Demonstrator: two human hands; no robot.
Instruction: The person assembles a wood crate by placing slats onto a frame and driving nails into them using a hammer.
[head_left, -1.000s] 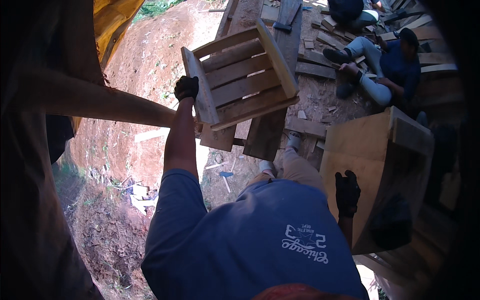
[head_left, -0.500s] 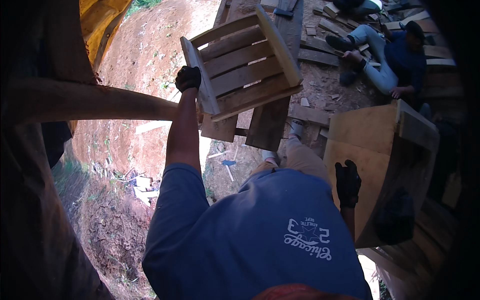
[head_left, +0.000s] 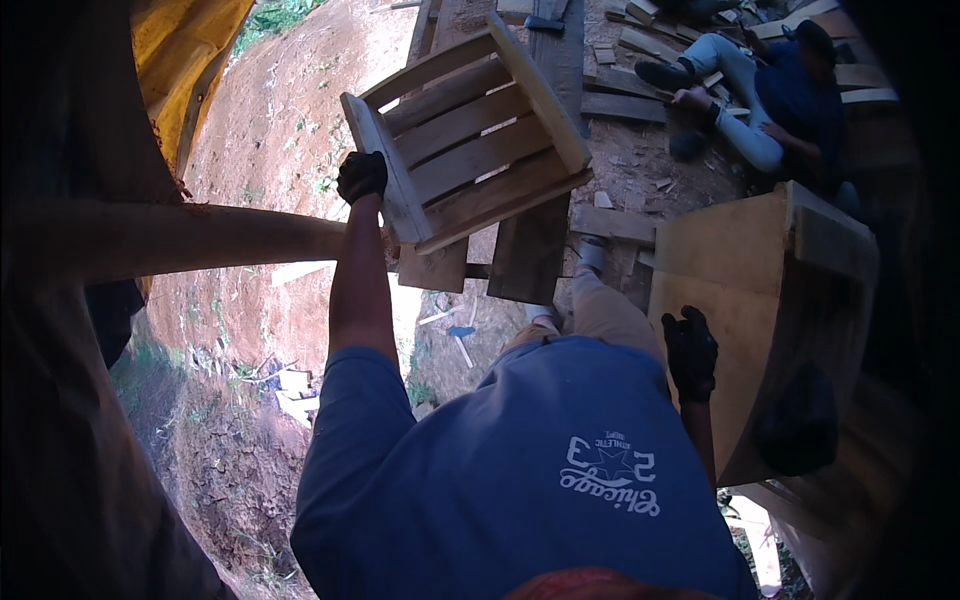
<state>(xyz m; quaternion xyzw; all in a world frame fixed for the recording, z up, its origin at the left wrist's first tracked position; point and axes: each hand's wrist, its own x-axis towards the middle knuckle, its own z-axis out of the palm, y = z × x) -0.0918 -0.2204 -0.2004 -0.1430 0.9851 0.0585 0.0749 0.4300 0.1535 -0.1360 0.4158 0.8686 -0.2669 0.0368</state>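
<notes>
My left hand [head_left: 362, 176], in a black glove, is stretched forward and grips the side rail of a slatted wooden frame [head_left: 470, 150], which hangs tilted in the air above the dirt and planks. My right hand [head_left: 690, 352], also in a black glove, hangs at my side in front of a large plywood box [head_left: 740, 260]; its fingers are loosely curled with nothing in them. My blue shirt [head_left: 520, 480] fills the lower middle of the view.
Another person [head_left: 790, 100] sits on loose planks at the upper right. A thick round pole [head_left: 200, 240] crosses from the left. Boards [head_left: 530, 250] bridge a red dirt slope [head_left: 280, 130]. A yellow sheet [head_left: 190, 50] hangs upper left, with wood scraps scattered about.
The slatted frame has shifted and tilted a little in my left hand's grip. My right hand stays beside the plywood box.
</notes>
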